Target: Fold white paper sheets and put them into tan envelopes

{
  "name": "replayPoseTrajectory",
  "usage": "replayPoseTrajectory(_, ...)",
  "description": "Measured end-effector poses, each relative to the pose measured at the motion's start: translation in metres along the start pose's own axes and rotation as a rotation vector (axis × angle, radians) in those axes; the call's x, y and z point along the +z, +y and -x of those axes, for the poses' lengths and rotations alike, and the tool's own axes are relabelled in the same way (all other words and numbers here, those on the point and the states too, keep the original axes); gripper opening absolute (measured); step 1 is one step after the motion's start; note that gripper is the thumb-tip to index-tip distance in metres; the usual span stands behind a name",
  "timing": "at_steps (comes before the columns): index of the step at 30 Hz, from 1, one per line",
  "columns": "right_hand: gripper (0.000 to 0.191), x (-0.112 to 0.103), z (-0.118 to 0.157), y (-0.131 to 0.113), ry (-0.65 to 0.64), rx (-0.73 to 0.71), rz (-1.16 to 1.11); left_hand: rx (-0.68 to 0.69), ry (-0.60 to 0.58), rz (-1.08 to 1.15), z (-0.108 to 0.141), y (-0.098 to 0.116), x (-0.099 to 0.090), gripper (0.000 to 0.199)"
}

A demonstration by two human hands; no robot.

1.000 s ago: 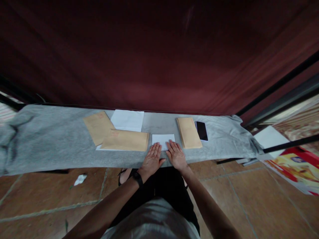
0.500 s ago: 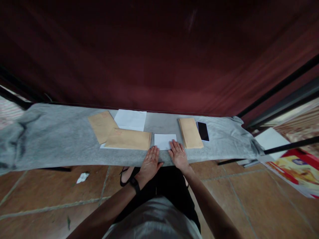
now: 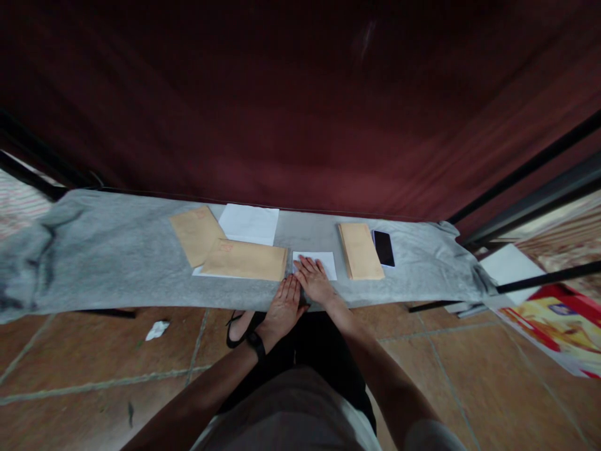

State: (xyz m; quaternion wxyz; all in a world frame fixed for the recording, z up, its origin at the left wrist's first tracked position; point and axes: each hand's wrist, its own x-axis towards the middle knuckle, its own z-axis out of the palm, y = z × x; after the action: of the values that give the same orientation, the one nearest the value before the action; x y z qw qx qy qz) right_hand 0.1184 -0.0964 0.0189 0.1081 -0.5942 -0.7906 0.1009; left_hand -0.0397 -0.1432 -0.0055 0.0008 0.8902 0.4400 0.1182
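Observation:
A small white folded paper [image 3: 327,263] lies near the front edge of the grey cloth. My right hand [image 3: 313,279] rests flat on its left part, fingers stretched out, and hides some of it. Close beside it, my left hand [image 3: 283,307] lies with fingers extended at the paper's lower left corner, its tips near the end of a brown envelope [image 3: 244,260]. That envelope overlaps another brown envelope [image 3: 193,233] and a white sheet beneath. Behind them is a larger white sheet [image 3: 251,222]. To the right sits a stack of brown envelopes [image 3: 361,252].
A phone [image 3: 384,248] lies right of the envelope stack. Grey cloth [image 3: 117,250] covers the long narrow table, with a dark red panel [image 3: 300,125] behind. On the tiled floor are a crumpled white paper [image 3: 157,330] and, at right, a red and yellow box [image 3: 558,322].
My right hand has slid left across the white paper, from its right corner to its left part. My left hand has stayed nearly in place. The view has shifted slightly.

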Motion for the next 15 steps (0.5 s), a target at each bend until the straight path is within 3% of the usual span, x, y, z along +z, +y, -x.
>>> replayPoseTrajectory(8, 0.049, 0.002, -0.017, 0.001, 0.029, 0.045, 0.046, 0.019, 0.04, 0.011, 0.001, -0.001, 0.003, 0.069)
replayPoseTrajectory(15, 0.051, 0.009, 0.022, 0.009, 0.073, 0.016, 0.056, 0.013, 0.007, 0.034, 0.002, 0.0, 0.001, 0.069)
